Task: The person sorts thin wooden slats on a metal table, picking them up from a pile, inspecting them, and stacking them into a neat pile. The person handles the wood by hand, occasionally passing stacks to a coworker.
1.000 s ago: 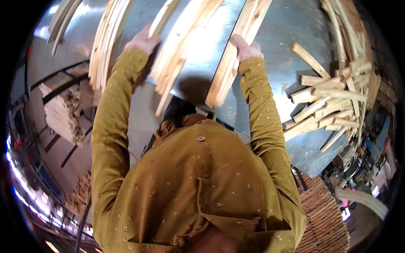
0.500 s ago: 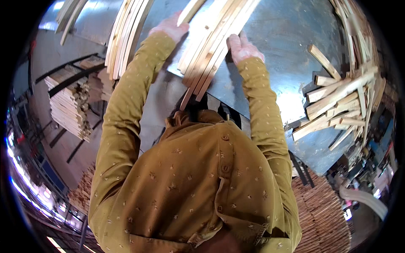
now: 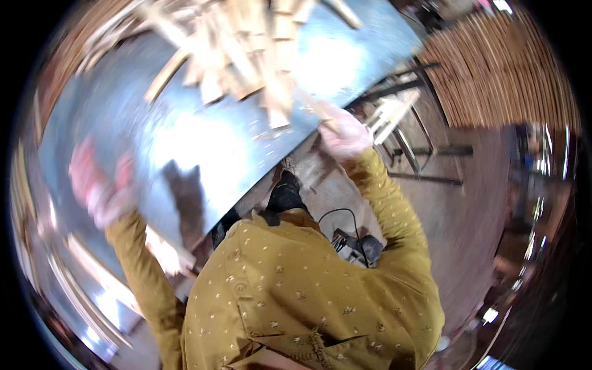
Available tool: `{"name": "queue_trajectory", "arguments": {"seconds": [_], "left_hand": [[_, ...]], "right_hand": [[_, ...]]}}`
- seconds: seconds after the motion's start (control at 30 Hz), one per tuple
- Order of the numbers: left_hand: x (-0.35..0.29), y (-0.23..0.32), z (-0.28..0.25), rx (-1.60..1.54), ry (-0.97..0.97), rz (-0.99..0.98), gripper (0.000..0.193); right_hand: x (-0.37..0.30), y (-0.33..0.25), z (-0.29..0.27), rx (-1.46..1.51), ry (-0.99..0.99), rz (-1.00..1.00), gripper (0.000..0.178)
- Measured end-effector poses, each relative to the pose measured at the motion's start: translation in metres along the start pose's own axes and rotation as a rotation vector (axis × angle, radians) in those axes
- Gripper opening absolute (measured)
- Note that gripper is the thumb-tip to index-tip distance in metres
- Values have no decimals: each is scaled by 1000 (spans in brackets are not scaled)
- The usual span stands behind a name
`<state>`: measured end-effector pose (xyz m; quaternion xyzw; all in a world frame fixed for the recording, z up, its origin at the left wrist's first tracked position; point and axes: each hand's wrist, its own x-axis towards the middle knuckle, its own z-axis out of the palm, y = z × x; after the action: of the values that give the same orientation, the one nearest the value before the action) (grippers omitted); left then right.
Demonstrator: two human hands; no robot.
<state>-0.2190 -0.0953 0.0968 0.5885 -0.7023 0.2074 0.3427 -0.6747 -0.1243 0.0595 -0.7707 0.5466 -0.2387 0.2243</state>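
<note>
Both hands have left the bundle of wooden slats they were pressing half a second ago, and the whole view has swung and blurred. Now the right hand [image 3: 343, 132] sits at the near edge of the shiny metal table [image 3: 185, 142], just below the loose pile of pale wooden slats [image 3: 246, 55] that lies across the far part of the sheet. One thin slat end seems to run under or into its fingers, but motion blur hides whether they are closed on it, so I cannot tell how wide that hand is. The left hand [image 3: 102, 185] is well apart from the pile, out over the left part of the metal sheet, smeared pink by movement; its fingers look spread and nothing shows in it, though the blur keeps that unsure too. Its dark shadow [image 3: 185, 197] falls on the sheet just to its right.

Beyond the right hand, further right, a stack of light boards [image 3: 388, 117] rests on a dark metal frame [image 3: 425, 151], and past that a wall of stacked slat ends [image 3: 505, 74] fills the upper right. Below the right hand, by the mustard sleeve [image 3: 388, 203], a black cable [image 3: 345, 222] loops over the brown floor [image 3: 468, 209].
</note>
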Motion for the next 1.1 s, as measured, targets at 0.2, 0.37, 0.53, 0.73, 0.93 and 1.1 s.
{"name": "queue_trajectory", "arguments": {"seconds": [0.2, 0.37, 0.53, 0.73, 0.93, 1.1], "left_hand": [[-162, 31, 60, 679, -931, -883, 94], [-199, 67, 114, 780, -981, -774, 93], [-166, 86, 140, 999, -940, -706, 93], [-154, 102, 146, 1131, -922, -617, 93], [-155, 177, 94, 632, -791, -1213, 87], [-65, 211, 38, 776, -167, -1826, 80]], "right_hand": [[-153, 345, -45, -67, 600, 1295, 52], [-159, 505, -72, 82, 533, 1693, 63], [-113, 637, -52, 279, 420, 1696, 66], [-86, 689, -54, 134, 252, 1700, 72], [-37, 639, -88, -266, 217, 1115, 67], [-11, 434, -54, 337, 420, 592, 60]]}}
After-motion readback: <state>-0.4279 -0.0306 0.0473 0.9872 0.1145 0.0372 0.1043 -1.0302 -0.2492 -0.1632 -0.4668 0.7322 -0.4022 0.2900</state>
